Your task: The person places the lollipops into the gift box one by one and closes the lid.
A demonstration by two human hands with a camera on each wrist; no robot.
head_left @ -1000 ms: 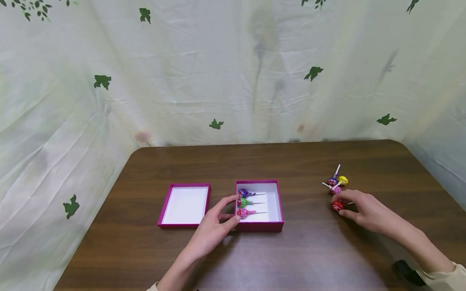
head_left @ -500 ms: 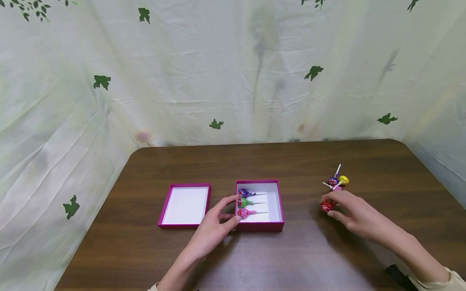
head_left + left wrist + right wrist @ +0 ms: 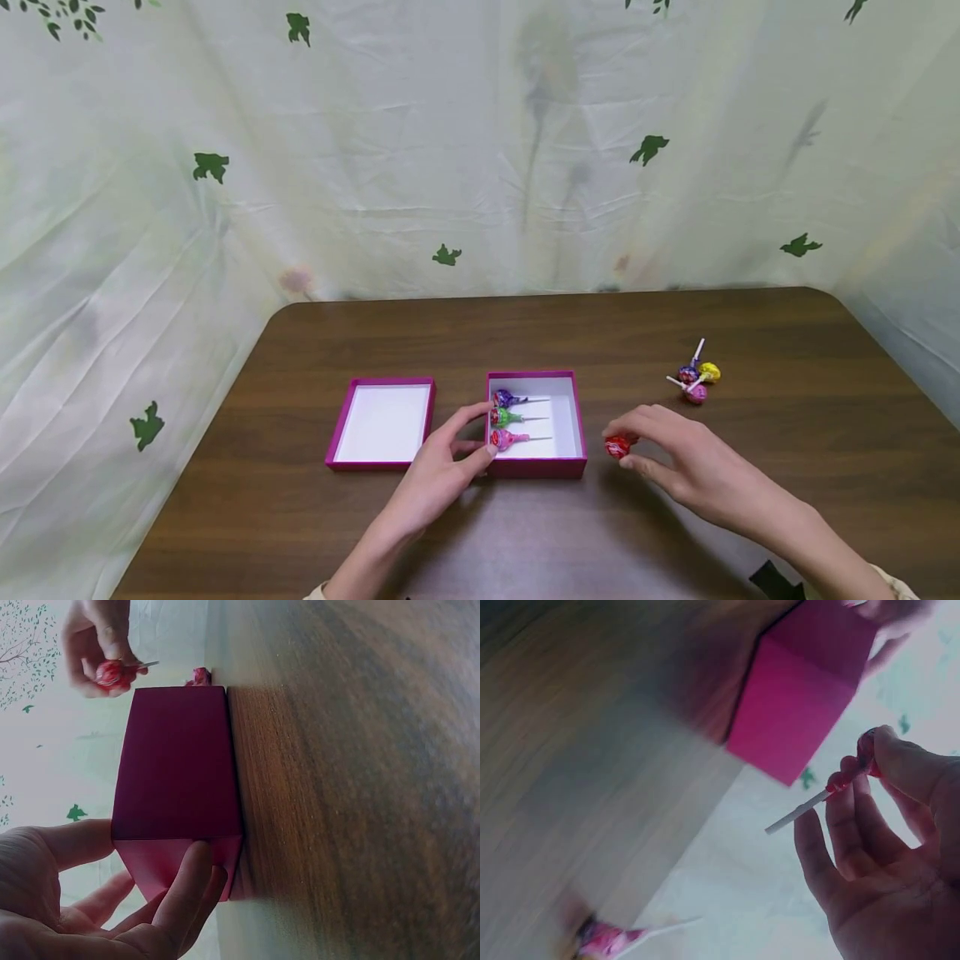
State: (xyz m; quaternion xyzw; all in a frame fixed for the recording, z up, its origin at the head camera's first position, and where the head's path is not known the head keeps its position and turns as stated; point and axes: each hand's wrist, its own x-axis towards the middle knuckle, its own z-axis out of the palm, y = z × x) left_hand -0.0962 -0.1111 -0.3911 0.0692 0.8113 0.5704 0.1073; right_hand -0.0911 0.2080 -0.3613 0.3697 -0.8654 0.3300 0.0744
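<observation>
A magenta box [image 3: 536,469] with a white inside sits on the table. My left hand [image 3: 442,471] grips its left wall, with thumb and index finger near that wall's two ends. Inside lie a purple lollipop [image 3: 503,399], a green lollipop [image 3: 501,417] and a pink lollipop [image 3: 502,439], side by side, sticks to the right. Just right of the box, my right hand [image 3: 697,467] pinches a red lollipop [image 3: 618,447] by its wrapped head, off the table. The right wrist view shows its white stick [image 3: 799,811] pointing away from the fingers.
A shallow magenta lid [image 3: 380,423], white inside, lies left of the box. At the right is a small pile: a blue-purple lollipop [image 3: 687,374], a yellow lollipop [image 3: 708,372] and another pink lollipop [image 3: 697,393]. A patterned curtain [image 3: 480,150] hangs behind the table.
My right hand has carried the red lollipop leftward from beside the pile to near the box's right side. The left hand and the box have stayed in place.
</observation>
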